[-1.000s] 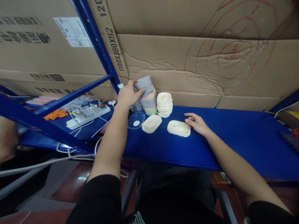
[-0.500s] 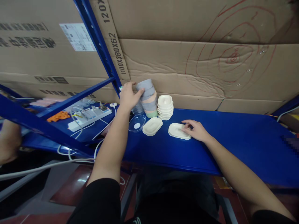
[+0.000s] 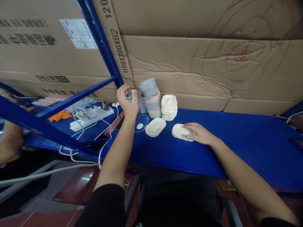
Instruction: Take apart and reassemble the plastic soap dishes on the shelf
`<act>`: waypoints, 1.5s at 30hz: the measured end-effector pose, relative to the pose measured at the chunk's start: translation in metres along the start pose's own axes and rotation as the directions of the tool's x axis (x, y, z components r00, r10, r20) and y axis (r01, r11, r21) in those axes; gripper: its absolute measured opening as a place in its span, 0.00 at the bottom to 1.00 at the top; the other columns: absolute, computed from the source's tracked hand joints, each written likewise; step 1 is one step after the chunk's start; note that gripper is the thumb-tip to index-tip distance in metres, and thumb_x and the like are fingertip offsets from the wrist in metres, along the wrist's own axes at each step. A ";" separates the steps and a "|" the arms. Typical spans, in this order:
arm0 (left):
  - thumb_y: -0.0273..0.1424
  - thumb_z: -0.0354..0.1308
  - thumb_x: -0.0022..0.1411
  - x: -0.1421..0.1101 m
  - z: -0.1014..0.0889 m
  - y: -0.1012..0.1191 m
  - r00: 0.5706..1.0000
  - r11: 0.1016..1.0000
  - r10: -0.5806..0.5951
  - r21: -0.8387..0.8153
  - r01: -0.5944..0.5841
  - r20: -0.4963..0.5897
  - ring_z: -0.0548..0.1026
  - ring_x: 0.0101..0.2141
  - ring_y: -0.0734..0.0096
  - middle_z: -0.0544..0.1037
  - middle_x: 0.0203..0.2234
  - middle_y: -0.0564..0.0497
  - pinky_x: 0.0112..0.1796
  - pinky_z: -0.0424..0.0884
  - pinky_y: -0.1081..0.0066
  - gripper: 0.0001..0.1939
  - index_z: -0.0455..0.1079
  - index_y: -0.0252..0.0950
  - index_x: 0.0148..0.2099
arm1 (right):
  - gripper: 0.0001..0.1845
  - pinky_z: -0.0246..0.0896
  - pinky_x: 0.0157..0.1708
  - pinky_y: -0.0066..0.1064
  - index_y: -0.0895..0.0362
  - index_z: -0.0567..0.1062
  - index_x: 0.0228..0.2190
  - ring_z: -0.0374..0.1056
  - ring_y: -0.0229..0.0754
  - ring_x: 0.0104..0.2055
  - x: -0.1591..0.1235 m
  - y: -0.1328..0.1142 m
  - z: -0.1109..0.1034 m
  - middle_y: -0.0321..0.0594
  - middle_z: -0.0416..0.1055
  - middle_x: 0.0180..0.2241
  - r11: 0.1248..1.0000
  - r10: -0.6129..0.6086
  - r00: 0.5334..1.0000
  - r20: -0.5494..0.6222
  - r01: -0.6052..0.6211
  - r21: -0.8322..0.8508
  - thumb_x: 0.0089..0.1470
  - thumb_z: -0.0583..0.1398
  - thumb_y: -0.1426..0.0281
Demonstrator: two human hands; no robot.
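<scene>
My left hand (image 3: 127,100) is raised beside a leaning stack of grey, pink and green bowls (image 3: 150,97). Its fingers are curled round a small clear plastic piece (image 3: 129,94), just in front of a stack of clear plastic dishes (image 3: 142,107). My right hand (image 3: 198,133) lies flat, fingers stretched, on the right end of a cream oval dish (image 3: 178,131) on the blue shelf (image 3: 236,142). Another cream oval dish (image 3: 155,126) and a clear oval dish (image 3: 141,122) lie between my hands. A stack of cream dishes (image 3: 169,107) stands behind them.
Large cardboard boxes (image 3: 189,63) form a wall behind the shelf. A slanted blue rack beam (image 3: 104,47) crosses at the left. A white power strip (image 3: 92,115) with white cables and some orange pieces (image 3: 59,116) lie at the far left. Another person's hand (image 3: 9,145) shows at the left edge.
My left hand left the top of the bowl stack, moved left and closed on a clear piece. My right hand slid from the cream dish's edge onto it.
</scene>
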State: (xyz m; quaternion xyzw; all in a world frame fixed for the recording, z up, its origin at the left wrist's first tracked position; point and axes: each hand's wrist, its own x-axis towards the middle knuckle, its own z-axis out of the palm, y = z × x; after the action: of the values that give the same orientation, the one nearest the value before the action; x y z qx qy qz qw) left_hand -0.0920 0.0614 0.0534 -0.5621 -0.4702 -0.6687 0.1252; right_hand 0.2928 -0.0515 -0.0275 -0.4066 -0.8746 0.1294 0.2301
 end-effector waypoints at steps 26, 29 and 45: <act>0.38 0.57 0.69 -0.053 -0.001 0.015 0.937 0.969 0.247 -0.061 -0.239 0.248 0.75 0.30 0.66 0.78 0.25 0.51 0.41 0.67 0.63 0.12 0.74 0.39 0.35 | 0.22 0.73 0.53 0.51 0.50 0.82 0.51 0.78 0.54 0.50 0.004 -0.025 0.000 0.45 0.82 0.49 1.000 0.020 0.991 -0.135 -0.020 0.006 0.62 0.64 0.51; 0.39 0.56 0.69 -0.055 -0.001 0.020 0.896 0.946 0.323 -0.093 -0.309 0.307 0.74 0.27 0.67 0.76 0.22 0.52 0.38 0.66 0.63 0.13 0.73 0.39 0.32 | 0.23 0.71 0.55 0.55 0.50 0.81 0.52 0.77 0.56 0.52 0.003 -0.019 0.001 0.45 0.81 0.50 0.999 0.022 0.994 -0.106 -0.026 -0.038 0.61 0.65 0.51; 0.42 0.56 0.70 -0.065 0.000 0.041 0.744 0.939 0.344 -0.187 -0.290 0.573 0.75 0.26 0.69 0.78 0.22 0.53 0.39 0.69 0.64 0.18 0.76 0.40 0.31 | 0.27 0.61 0.65 0.60 0.49 0.75 0.62 0.68 0.59 0.65 0.003 -0.013 0.006 0.47 0.74 0.61 0.995 0.037 0.999 -0.008 -0.037 -0.088 0.66 0.60 0.53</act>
State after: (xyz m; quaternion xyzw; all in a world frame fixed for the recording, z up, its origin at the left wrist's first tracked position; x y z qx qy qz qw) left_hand -0.0419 0.0162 0.0166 -0.8203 -0.3538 -0.4457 0.0581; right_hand 0.2795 -0.0579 -0.0257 -0.4329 -0.8711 0.0937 0.2121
